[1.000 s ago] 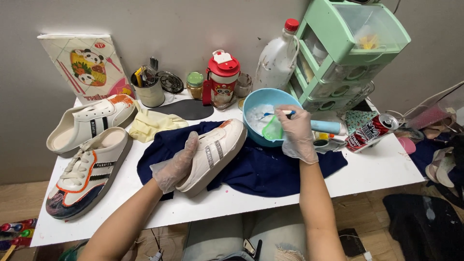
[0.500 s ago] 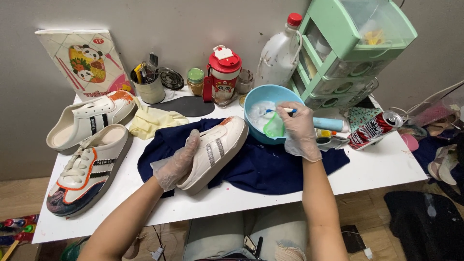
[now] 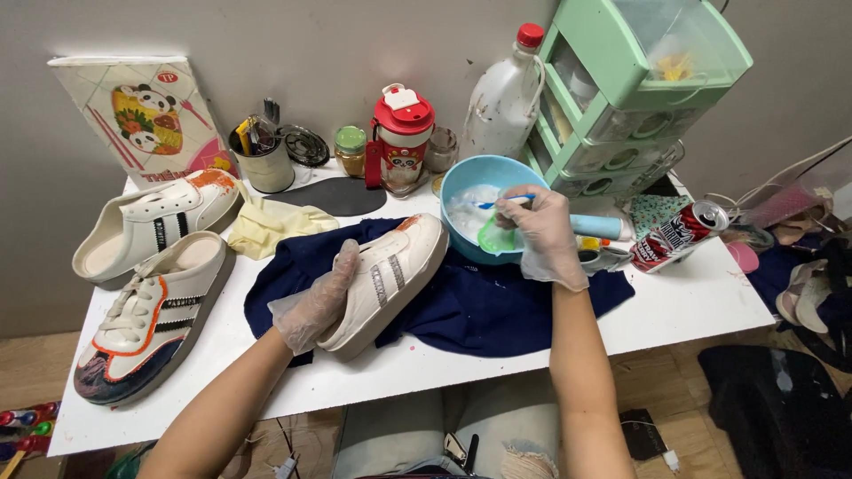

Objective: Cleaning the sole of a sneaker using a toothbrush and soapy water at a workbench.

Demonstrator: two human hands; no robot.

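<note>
Pinching a small green brush [image 3: 493, 232] by its blue handle, the gloved fingers [image 3: 524, 213] of the right hand [image 3: 546, 239] dip its head into the blue bowl [image 3: 461, 182], which holds white foamy liquid. The left hand [image 3: 315, 302], also in a thin clear glove, wraps around the side and heel of a white shoe [image 3: 390, 275] and steadies it on its side on a dark blue cloth [image 3: 497, 306] spread over the white table [image 3: 692, 310]. The shoe looks light and fairly stiff at the sole, softer in the upper; wet with foam it could get slippery under the glove, so the firm sole edge and heel seem the safest places to take hold. The brush is light and rigid, easily steered from its handle. Two more shoes [image 3: 151, 266] lie to the left, beside a yellow rag [image 3: 275, 226]. A drink can [image 3: 679, 235] lies tipped to the right, near green drawers [image 3: 639, 98].
</note>
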